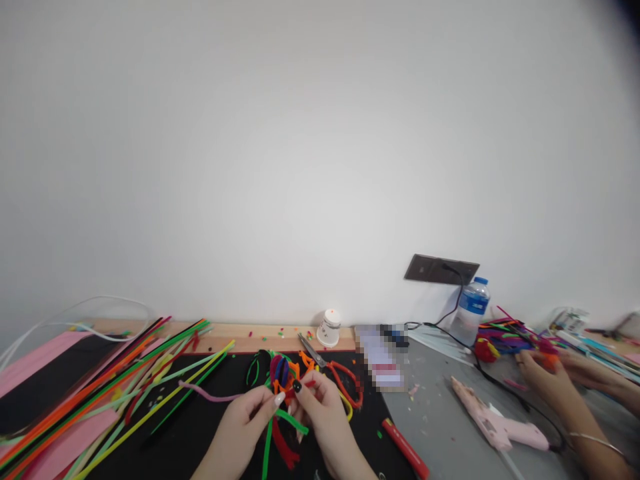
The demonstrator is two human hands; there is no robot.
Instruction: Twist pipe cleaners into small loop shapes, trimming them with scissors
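Over a black mat (pixel 195 440), my left hand (pixel 243 427) pinches a bundle of fuzzy pipe cleaners (pixel 281 372) in blue, purple, orange and red. My right hand (pixel 325 413) grips the same bundle from the other side, with thumb and fingers closed together. A green pipe cleaner (pixel 293 421) sticks out between the hands, and a red pipe cleaner (pixel 285 448) hangs below. The fingers hide how the pieces join. Just beyond the right hand lie scissors (pixel 316 352) with red-orange handles. A purple pipe cleaner (pixel 207 393) lies left of the left hand.
Many long pipe cleaners (pixel 125 390) spread across the left. An upturned white paper cup (pixel 329 328) stands by the wall. To the right are a red tube-like object (pixel 405 448), a pink glue gun (pixel 495 417), a water bottle (pixel 470 310), and a co-worker's hands (pixel 545 383).
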